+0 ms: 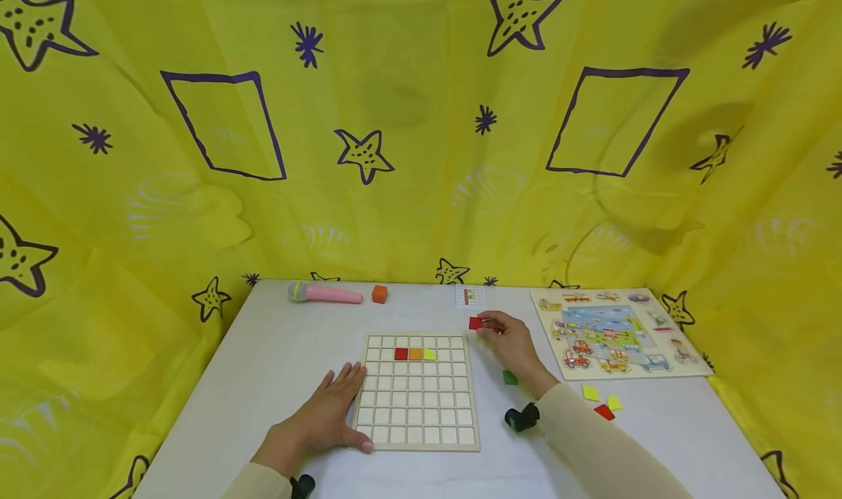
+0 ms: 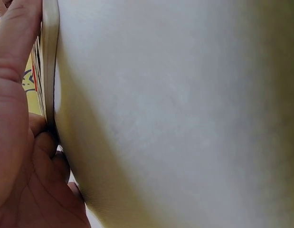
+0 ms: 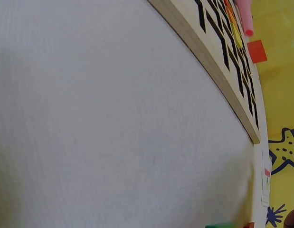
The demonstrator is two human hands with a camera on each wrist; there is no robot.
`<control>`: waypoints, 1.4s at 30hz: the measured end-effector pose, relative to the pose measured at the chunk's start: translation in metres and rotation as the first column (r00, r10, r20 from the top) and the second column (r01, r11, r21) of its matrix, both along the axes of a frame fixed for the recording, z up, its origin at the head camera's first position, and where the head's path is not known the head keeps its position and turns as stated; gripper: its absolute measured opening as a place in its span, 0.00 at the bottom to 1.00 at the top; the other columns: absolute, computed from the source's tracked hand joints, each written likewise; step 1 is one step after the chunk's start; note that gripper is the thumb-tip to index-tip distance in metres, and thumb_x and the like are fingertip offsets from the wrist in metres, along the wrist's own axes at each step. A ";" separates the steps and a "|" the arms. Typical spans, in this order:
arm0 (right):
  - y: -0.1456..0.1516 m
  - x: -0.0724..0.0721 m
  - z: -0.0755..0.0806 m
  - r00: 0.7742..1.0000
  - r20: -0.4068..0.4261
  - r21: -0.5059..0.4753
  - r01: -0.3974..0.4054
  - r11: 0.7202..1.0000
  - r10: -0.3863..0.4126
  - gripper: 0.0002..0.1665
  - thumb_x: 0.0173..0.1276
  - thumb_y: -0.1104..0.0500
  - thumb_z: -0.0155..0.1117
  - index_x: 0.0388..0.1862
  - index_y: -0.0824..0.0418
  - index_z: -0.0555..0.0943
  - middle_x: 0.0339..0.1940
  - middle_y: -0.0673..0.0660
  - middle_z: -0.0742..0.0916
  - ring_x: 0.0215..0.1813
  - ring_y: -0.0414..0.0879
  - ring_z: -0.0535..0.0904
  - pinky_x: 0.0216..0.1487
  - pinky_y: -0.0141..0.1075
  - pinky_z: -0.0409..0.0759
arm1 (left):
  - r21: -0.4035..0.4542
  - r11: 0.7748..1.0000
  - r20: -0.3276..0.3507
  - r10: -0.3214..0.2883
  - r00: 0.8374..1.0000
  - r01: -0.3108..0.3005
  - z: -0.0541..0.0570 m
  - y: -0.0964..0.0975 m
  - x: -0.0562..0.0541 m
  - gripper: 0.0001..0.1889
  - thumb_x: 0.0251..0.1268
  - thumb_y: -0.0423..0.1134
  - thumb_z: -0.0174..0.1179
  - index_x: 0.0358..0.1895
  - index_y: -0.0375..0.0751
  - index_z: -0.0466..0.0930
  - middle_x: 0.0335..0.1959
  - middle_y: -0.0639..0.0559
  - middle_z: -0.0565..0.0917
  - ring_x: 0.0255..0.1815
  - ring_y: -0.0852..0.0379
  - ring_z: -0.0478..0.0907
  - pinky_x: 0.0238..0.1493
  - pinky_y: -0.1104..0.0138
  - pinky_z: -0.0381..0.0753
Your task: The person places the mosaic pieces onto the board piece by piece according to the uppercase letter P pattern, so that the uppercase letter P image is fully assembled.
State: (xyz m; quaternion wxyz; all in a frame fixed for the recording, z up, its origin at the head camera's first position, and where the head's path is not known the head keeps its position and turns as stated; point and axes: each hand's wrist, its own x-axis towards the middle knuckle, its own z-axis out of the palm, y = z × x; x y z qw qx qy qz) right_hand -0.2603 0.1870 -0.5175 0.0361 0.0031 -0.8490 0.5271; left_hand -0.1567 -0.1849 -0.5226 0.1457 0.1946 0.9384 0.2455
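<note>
In the head view a wooden grid board (image 1: 421,397) lies on the table. A red tile (image 1: 401,354), an orange tile (image 1: 415,353) and a yellow tile (image 1: 429,353) sit side by side in its second row. My left hand (image 1: 329,411) rests along the board's left edge with fingers spread; the left wrist view shows its thumb (image 2: 14,95) beside the wooden rim (image 2: 50,57). Past the board's far right corner, my right hand (image 1: 513,345) pinches another red tile (image 1: 475,324). A green tile (image 1: 509,378) lies beneath the right forearm.
Beyond the board lie a small pattern card (image 1: 470,296), an orange cube (image 1: 379,294) and a pink toy microphone (image 1: 325,293). A picture puzzle board (image 1: 621,334) occupies the far right. Two yellow pieces (image 1: 590,393) and a red piece (image 1: 604,412) lie by the right sleeve.
</note>
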 end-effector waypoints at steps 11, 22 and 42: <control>-0.019 0.008 0.003 0.999 -0.048 -0.063 -0.023 0.998 0.020 0.15 0.70 0.68 0.72 0.55 0.62 0.88 0.44 0.59 0.90 0.45 0.46 0.81 0.39 0.26 0.79 | -0.009 1.000 0.000 0.011 1.000 -0.011 -0.004 0.000 -0.001 0.74 0.37 0.70 0.79 0.85 0.32 0.51 0.87 0.38 0.53 0.88 0.39 0.46 0.87 0.41 0.42; -0.039 0.016 0.003 0.998 -0.043 -0.102 -0.051 0.993 0.047 0.14 0.70 0.68 0.72 0.53 0.61 0.89 0.40 0.55 0.89 0.44 0.44 0.79 0.41 0.26 0.78 | -0.017 1.000 -0.022 0.000 1.000 0.000 -0.006 0.002 -0.005 0.74 0.38 0.72 0.78 0.85 0.33 0.51 0.87 0.38 0.53 0.89 0.39 0.45 0.87 0.40 0.42; -0.094 0.035 -0.007 0.984 0.021 -0.162 -0.170 0.972 0.176 0.11 0.74 0.64 0.70 0.54 0.59 0.87 0.41 0.54 0.89 0.43 0.45 0.80 0.40 0.26 0.82 | -0.028 0.999 0.004 0.026 1.000 -0.026 -0.004 0.003 -0.002 0.73 0.38 0.71 0.79 0.85 0.35 0.51 0.87 0.41 0.53 0.89 0.40 0.44 0.87 0.40 0.41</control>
